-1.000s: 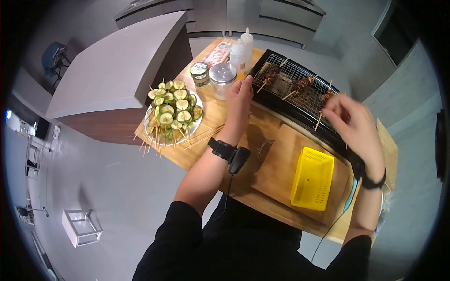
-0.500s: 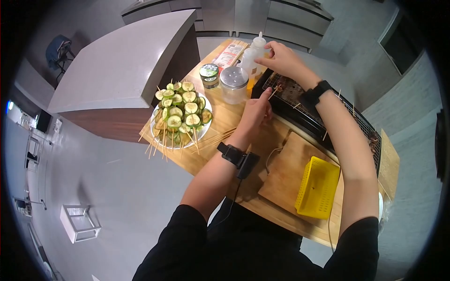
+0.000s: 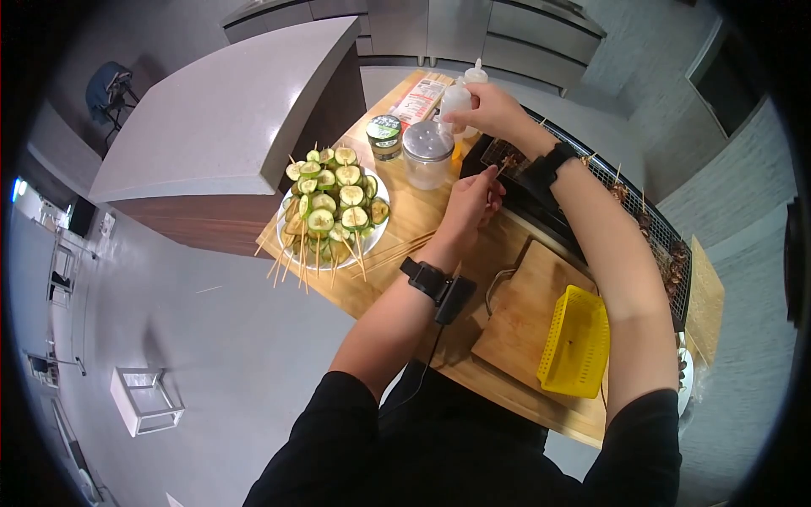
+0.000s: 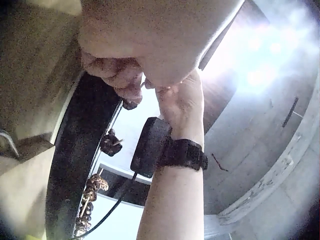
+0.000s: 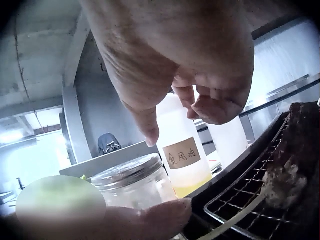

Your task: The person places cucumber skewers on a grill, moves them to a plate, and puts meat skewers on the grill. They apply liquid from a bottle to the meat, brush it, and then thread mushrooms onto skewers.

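Observation:
My right hand [image 3: 498, 111] reaches over the near end of the black grill [image 3: 532, 213] and grips a squeeze bottle [image 3: 456, 100] by its upper part. In the right wrist view, that bottle holds yellow oil and carries a brown handwritten label [image 5: 181, 154]; thumb and fingers are on either side of its top. My left hand [image 3: 471, 207] pinches the stick end of a meat skewer [image 5: 285, 182] at the grill's front edge. The skewer's meat lies over the wire rack [image 5: 242, 192]. More meat skewers [image 3: 644, 224] rest farther along the grill, partly hidden by my right arm.
Left of the bottles stand a jar with a silver lid [image 3: 429, 144] and a small dark-lidded jar [image 3: 385, 135]. A plate [image 3: 384, 232] is heaped with zucchini skewers [image 3: 338, 198]. A yellow basket [image 3: 574, 342] sits on a wooden board [image 3: 515, 325]. Another squeeze bottle [image 3: 476, 76] stands behind.
My right hand has moved from the grill's right side across to the bottles and now grips one. The left hand has moved onto a skewer's stick end at the grill edge.

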Motion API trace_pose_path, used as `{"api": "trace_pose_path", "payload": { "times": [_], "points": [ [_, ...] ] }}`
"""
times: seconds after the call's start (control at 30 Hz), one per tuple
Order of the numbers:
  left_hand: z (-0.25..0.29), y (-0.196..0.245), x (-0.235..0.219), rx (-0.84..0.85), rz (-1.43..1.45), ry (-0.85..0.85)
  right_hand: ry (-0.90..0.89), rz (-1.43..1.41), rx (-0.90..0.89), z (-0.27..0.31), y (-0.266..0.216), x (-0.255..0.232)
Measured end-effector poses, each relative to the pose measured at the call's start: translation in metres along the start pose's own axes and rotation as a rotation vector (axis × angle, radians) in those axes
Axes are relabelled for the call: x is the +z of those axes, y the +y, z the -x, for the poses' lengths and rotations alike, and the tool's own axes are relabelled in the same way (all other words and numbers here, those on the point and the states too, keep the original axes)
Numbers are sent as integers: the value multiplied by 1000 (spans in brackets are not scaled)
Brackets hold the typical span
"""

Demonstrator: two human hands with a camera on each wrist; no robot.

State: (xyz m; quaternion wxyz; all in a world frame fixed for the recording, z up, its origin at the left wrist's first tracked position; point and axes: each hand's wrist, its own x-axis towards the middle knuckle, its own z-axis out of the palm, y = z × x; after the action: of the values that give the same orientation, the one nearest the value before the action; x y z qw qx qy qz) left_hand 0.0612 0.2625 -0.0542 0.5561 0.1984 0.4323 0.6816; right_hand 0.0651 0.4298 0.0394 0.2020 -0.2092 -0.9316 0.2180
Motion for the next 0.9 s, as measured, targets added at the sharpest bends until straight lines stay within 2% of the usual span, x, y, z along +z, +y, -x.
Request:
{"api": "trace_pose_path", "payload": {
  "times": [0.13, 0.23, 0.27, 0.37, 0.47, 0.57, 0.7, 0.9],
  "points": [
    [-2, -6, 1, 90, -13, 4, 101, -149, -32, 11, -14, -26],
    [-1, -3, 1, 52, -3, -6, 378, -66, -130, 22, -22, -58],
    [1, -1, 2, 50, -6, -11, 344, -197, -45, 27, -25, -72],
    [-1, -6, 1, 63, 21, -44, 381, -504, -62, 50, -44, -108],
    [-4, -9, 2, 90, -32, -66, 446, -658, -83, 67, -46, -131],
    [0, -7, 5, 86, -54, -81, 358, -805, -93, 87, -56, -144],
    [1, -7, 6, 106, -70, -76, 148, -611, -46, 107, -32, -151],
    [0, -6, 5, 114, -70, -88, -42, -212, 45, 139, -1, -152]
  ]
}}
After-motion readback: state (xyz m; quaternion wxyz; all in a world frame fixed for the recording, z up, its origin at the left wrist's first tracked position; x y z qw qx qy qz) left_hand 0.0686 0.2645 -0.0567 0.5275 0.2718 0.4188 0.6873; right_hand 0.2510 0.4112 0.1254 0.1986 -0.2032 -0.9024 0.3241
